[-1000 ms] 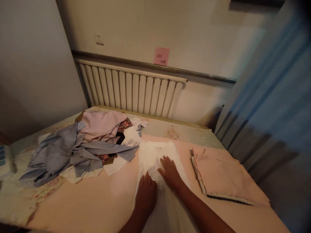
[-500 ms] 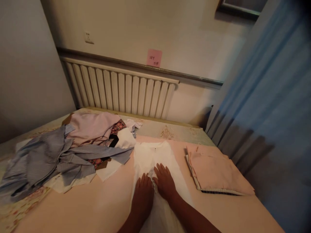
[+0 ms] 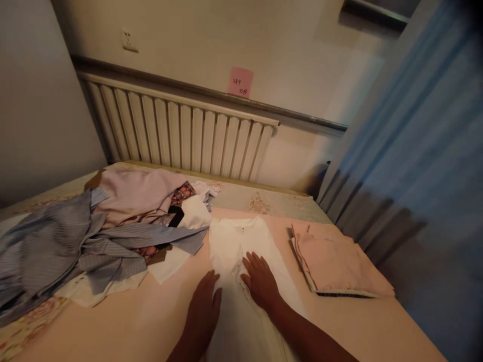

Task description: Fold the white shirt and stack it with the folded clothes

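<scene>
The white garment (image 3: 234,306) runs out of view, partly hidden by the right hand (image 3: 261,282), fingers spread; the left hand (image 3: 203,307) is unclenched. A radiator (image 3: 185,136) backs the bed's (image 3: 151,322) far edge.

Two hands (image 3: 203,304) (image 3: 261,281), one radiator (image 3: 185,133), seemingly one frame (image 3: 373,14)

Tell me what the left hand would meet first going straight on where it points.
Likely the white garment: the left hand points at its left side, fingertips appearing at or over the edge. Whether they touch is unclear.
</scene>
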